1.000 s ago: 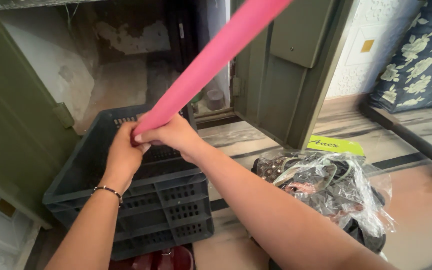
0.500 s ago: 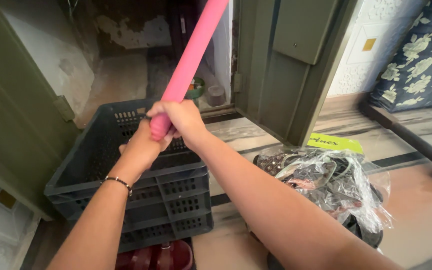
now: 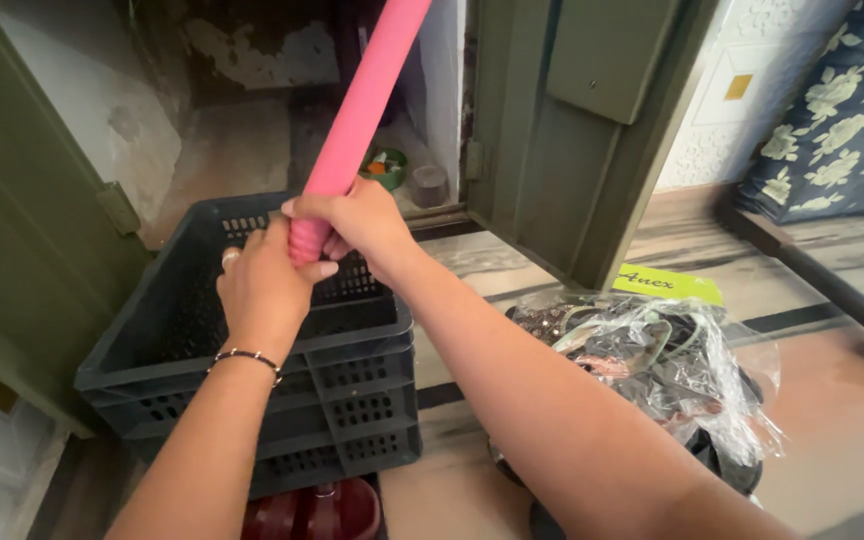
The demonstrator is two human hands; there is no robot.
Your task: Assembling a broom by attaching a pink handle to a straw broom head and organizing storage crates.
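I am gripping the lower end of a long pink handle (image 3: 357, 110) with both hands: my left hand (image 3: 264, 290) is wrapped around its ribbed end and my right hand (image 3: 357, 222) is closed on it just above, the two touching. The handle is rising steeply up and away out of view, over a dark plastic crate (image 3: 252, 400) standing on the floor (image 3: 842, 400).

The top end is hidden, so I am judging blind there: it could be knocking the green door frame (image 3: 542, 180) just to its right or the flaking wall (image 3: 102, 120) inside the alcove. Swinging low, I risk catching the crate's rim, right under my hands. To my right, a clear bag of dark clutter (image 3: 652, 360) is crowding the floor near my forearm. The freest room is straight ahead, into the alcove, where a small green bowl (image 3: 384, 166) is sitting.
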